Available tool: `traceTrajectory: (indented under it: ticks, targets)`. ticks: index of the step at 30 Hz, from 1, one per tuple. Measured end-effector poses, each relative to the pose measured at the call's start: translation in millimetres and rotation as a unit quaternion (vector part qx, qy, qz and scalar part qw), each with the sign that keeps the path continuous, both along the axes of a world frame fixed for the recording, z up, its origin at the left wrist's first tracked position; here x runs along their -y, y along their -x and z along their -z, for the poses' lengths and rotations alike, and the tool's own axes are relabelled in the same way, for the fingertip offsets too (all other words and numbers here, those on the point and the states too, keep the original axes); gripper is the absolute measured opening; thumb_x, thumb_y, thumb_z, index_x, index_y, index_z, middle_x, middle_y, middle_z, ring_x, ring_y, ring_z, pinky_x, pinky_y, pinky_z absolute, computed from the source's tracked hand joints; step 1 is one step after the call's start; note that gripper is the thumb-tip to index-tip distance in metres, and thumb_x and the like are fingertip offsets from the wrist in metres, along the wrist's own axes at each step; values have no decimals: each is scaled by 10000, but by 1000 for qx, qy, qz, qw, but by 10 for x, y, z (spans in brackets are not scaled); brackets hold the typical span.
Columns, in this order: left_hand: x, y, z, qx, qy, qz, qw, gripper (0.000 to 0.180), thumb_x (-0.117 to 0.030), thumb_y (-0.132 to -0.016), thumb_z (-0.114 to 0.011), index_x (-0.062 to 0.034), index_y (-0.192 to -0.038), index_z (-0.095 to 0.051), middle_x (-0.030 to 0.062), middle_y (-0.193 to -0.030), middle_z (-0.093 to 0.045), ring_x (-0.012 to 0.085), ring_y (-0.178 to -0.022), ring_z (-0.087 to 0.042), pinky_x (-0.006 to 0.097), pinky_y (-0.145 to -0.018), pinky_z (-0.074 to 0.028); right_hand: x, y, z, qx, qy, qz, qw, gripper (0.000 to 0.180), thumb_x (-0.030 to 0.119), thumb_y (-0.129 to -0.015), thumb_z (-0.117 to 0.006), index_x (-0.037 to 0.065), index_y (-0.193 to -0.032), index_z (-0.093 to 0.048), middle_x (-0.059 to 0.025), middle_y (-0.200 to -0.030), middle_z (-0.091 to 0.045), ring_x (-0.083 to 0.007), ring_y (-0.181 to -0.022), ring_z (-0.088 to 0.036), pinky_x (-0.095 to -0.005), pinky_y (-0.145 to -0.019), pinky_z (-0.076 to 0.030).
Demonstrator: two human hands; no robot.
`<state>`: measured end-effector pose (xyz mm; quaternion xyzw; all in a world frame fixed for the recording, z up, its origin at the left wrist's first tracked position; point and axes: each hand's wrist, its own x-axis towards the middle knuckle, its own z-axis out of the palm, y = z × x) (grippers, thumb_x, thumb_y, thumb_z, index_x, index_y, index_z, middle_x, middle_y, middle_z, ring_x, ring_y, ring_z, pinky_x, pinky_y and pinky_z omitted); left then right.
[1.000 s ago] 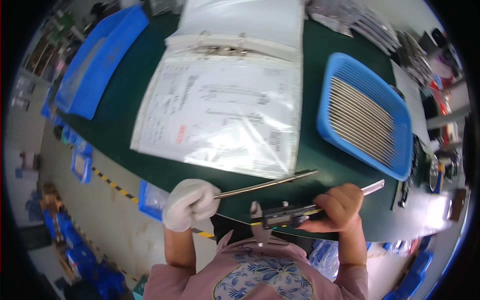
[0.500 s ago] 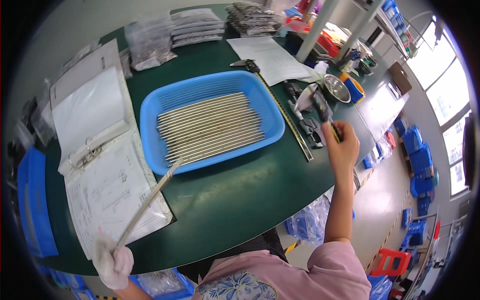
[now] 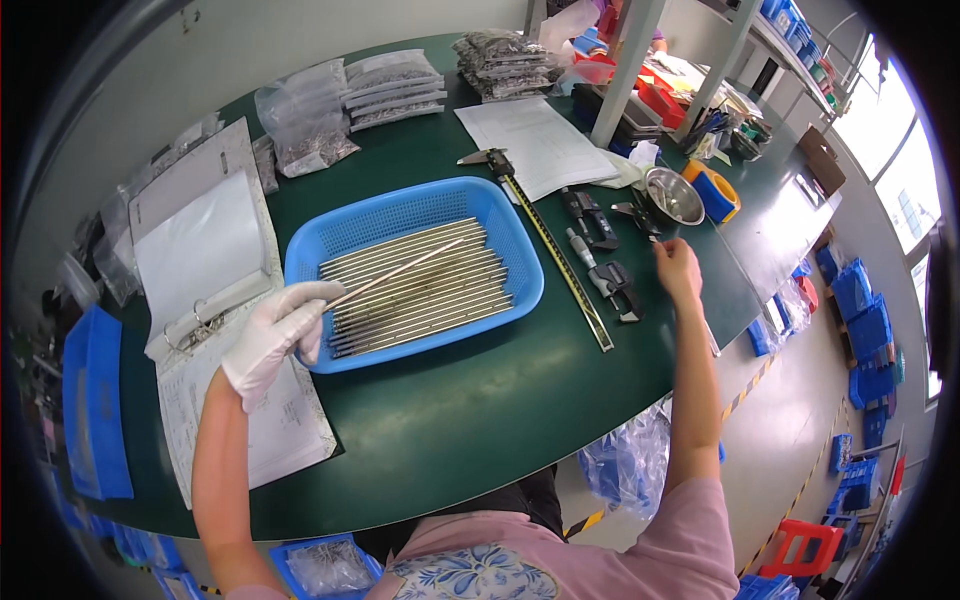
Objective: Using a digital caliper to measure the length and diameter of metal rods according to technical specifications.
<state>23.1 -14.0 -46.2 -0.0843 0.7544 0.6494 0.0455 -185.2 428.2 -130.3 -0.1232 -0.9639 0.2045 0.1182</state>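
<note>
One metal rod (image 3: pixel 395 272) is clamped in the fingers of the gloved left hand (image 3: pixel 272 335) and held over the blue basket (image 3: pixel 415 215), where the other rods lie. The bare right hand (image 3: pixel 680 268) rests beside the calipers (image 3: pixel 600 272) on the tabletop (image 3: pixel 480 400); whether its fingers grip anything cannot be told.

Green table (image 3: pixel 480 420), blue basket (image 3: pixel 520 262), binder (image 3: pixel 205 250), ruler (image 3: pixel 560 262)

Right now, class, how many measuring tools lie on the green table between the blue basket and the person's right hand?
4: a long caliper beside the blue basket, then three smaller gauges at and near the right hand. More may sit hidden in the clutter beyond.
</note>
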Motion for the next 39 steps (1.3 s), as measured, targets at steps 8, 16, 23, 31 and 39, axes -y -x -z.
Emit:
traceTrajectory:
  ticks: [8,16,23,31,39]
  targets:
    - [-43,393,190,48,67,90,993,339,-207,-888,-511,3,-1154,-534,5,-649,-485,101,-609,-483,239,-573,-424,301,243,18,1,-53,-3,999,314,359,-860,-498,68,-967,-547,-184,-963,-616,-368,-914,-584,-463,-751,-458]
    - [-155,600,424,-77,544,164,819,168,-193,-779,-560,-52,-794,-650,166,-769,-618,342,-764,-604,428,-700,-474,145,490,238,-43,-152,-29,987,356,410,-850,-501,83,-971,-568,-146,-1054,-541,-371,-943,-545,-497,-710,-456]
    - [-366,541,231,-39,606,146,781,600,-415,-564,-757,-23,-995,-613,177,-1142,-523,294,-1077,-505,400,-849,-445,282,505,203,-65,-179,-74,979,294,331,-823,-543,80,-942,-640,-130,-967,-581,-326,-909,-560,-442,-732,-450]
    - [-361,1027,545,49,572,164,802,1177,-537,-436,-820,-200,-1400,-235,195,-1321,-354,355,-1256,-308,491,-993,-252,-3,766,86,-114,-180,-197,957,378,292,-832,-535,19,-1087,-594,-189,-994,-585,-327,-928,-563,-404,-811,-443]
    - [-462,1409,674,82,600,187,773,1167,-554,-409,-821,-309,-1393,-244,174,-1309,-367,335,-1237,-335,469,-961,-268,1307,-277,-354,-170,52,-451,874,253,138,-872,-527,-20,-1062,-577,-123,-981,-556,-221,-849,-552,-314,-779,-432]
